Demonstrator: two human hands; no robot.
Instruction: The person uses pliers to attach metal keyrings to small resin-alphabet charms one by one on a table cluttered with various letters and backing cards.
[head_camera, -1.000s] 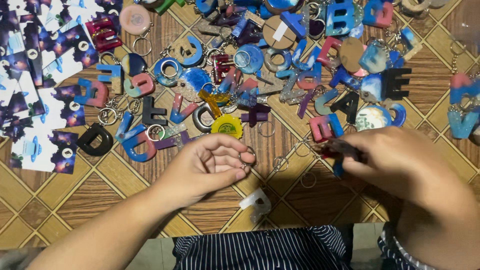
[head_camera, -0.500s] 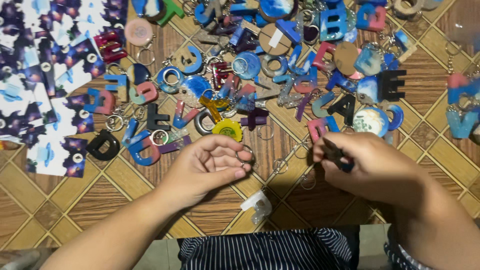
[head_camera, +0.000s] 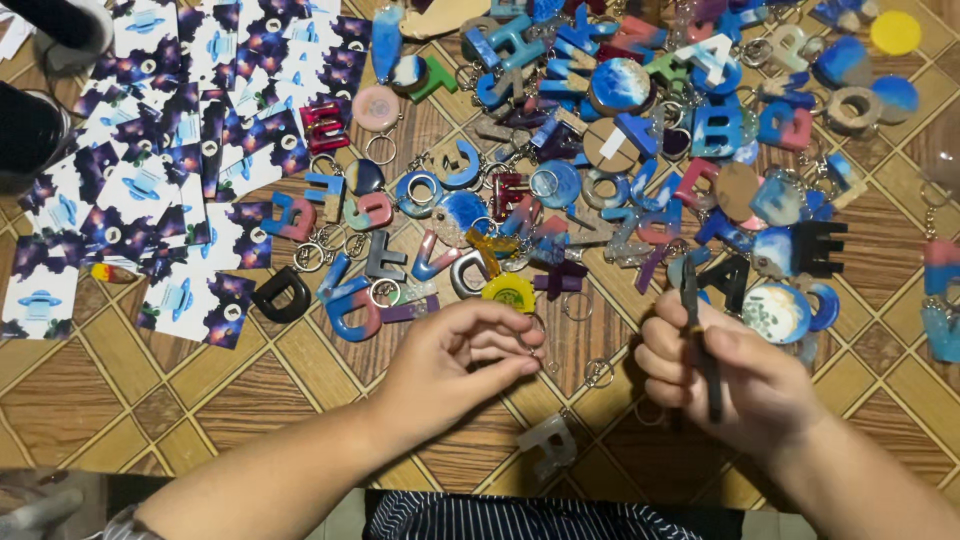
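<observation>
My left hand (head_camera: 455, 365) rests on the wooden table, thumb and forefinger pinched on a small metal ring (head_camera: 536, 338). My right hand (head_camera: 735, 385) is closed in a fist around a dark slim tool (head_camera: 700, 345) that stands nearly upright. Just beyond both hands lies a wide heap of coloured resin letter keychains (head_camera: 600, 160); a yellow half-round charm (head_camera: 510, 292) is nearest my left fingers. A pale grey letter keychain (head_camera: 548, 445) lies between my wrists, close to the table's near edge. A loose ring (head_camera: 598, 373) sits between the hands.
Printed backing cards (head_camera: 170, 170) with a planet design cover the left side. A black letter (head_camera: 281, 295) lies beside them. Dark objects (head_camera: 35, 120) stand at the far left edge. My striped garment (head_camera: 520, 518) shows at the bottom.
My right hand has drawn in to the left and turned the dark tool upright in its fist. My left hand has stayed put, fingers curling onto the ring.
</observation>
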